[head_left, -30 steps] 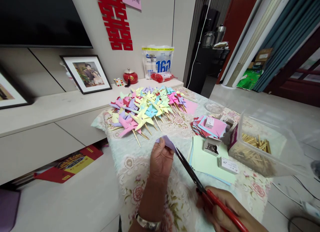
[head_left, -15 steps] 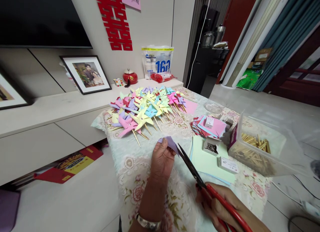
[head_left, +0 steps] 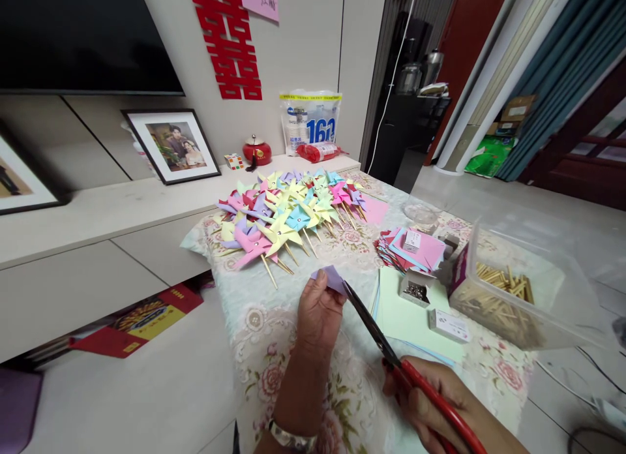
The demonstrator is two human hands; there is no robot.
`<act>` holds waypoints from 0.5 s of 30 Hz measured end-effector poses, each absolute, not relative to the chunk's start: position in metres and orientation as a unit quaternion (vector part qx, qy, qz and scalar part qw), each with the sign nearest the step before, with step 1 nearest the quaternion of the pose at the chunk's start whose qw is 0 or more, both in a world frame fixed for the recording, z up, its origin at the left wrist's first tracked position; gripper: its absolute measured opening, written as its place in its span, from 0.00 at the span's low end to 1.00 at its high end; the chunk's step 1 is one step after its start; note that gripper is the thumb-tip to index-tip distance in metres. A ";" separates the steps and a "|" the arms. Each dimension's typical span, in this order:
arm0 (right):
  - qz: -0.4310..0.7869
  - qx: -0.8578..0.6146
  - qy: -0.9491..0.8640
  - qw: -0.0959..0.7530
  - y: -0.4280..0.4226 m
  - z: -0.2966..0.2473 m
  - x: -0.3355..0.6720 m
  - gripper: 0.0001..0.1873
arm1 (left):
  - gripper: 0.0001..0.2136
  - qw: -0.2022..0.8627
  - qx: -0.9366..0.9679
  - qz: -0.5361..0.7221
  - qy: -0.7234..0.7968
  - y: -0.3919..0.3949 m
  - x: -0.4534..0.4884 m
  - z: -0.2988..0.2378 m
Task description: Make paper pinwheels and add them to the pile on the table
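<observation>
My left hand pinches a small folded purple paper above the table, fingers closed on it. My right hand grips the red handles of a pair of scissors. The dark blades reach up and left, and their tips meet the right edge of the purple paper. A pile of finished paper pinwheels on wooden sticks lies beyond my left hand.
The table carries a floral cloth. Right of the scissors lie light green sheets, an open box of pins, a pink paper stack and a clear tub of wooden sticks. A low cabinet with framed photos runs along the left.
The scissor blades opened half a second ago and have now come together at the purple paper. The camera view shifted slightly; both hands stay in place.
</observation>
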State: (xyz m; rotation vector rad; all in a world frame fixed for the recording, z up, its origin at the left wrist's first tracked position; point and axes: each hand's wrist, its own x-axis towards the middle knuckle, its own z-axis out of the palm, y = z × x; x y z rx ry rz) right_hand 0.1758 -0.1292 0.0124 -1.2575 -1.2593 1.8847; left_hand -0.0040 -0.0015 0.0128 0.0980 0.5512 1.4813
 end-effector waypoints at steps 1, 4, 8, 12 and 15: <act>0.701 -0.466 -0.464 0.275 -0.128 0.010 0.176 0.30 | 0.06 0.699 0.035 0.669 0.252 -0.001 -0.005 0.014; 0.691 -0.477 -0.460 0.289 -0.123 0.012 0.172 0.29 | 0.04 0.691 0.012 0.676 0.256 -0.001 -0.007 0.017; 0.628 -0.534 -0.486 0.290 -0.104 0.033 0.163 0.27 | 0.11 0.735 0.095 0.652 0.158 -0.011 -0.010 0.025; 0.396 -0.623 -0.632 0.234 -0.078 0.049 0.155 0.17 | 0.16 0.779 0.246 0.575 0.049 -0.028 -0.013 0.029; 0.256 -0.628 -0.715 0.173 -0.059 0.050 0.149 0.09 | 0.23 0.807 0.320 0.494 0.040 -0.036 -0.017 0.030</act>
